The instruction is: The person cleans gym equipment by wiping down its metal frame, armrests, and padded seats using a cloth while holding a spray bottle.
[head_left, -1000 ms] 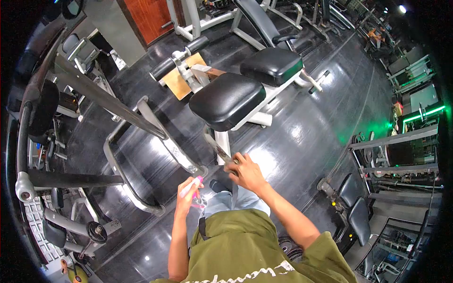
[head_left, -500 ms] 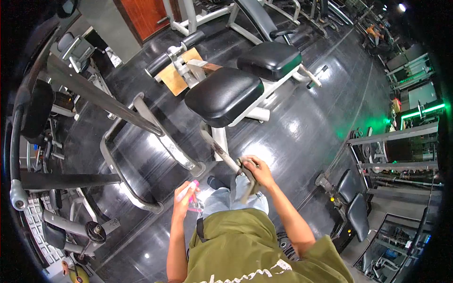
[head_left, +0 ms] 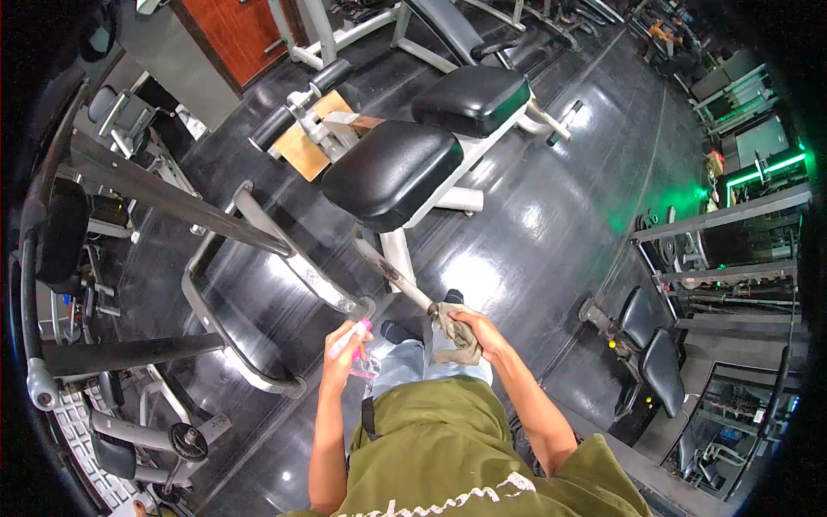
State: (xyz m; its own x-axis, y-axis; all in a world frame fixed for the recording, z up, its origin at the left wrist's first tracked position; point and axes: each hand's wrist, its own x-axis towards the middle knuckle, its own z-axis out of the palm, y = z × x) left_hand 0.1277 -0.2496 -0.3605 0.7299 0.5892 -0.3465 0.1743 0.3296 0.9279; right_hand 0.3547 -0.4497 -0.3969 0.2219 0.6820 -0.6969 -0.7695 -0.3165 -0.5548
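Note:
My left hand (head_left: 345, 349) is wrapped round a clear spray bottle (head_left: 365, 367) with a pink and white trigger top, held beside my left leg. In my right hand (head_left: 479, 332) is a crumpled grey-brown cloth (head_left: 457, 334). The cloth lies against the lower end of a worn metal bar (head_left: 392, 274) that slopes down from the bench. Just beyond stands the exercise bench with a black padded seat (head_left: 394, 172) and a second black pad (head_left: 471, 99) behind it. My fingertips on the bottle's trigger are partly hidden.
A curved grey machine frame (head_left: 297, 276) stands on the floor close to my left. Black foam rollers (head_left: 274, 131) and a wooden board (head_left: 301, 153) sit at the bench's far left. Another machine with black pads (head_left: 662, 383) is on the right. Dark shiny floor (head_left: 543, 284) lies between.
My right hand has shifted slightly down, and the cloth is now bunched at the bar's end instead of hanging. My left hand still holds the bottle. The view has shifted slightly.

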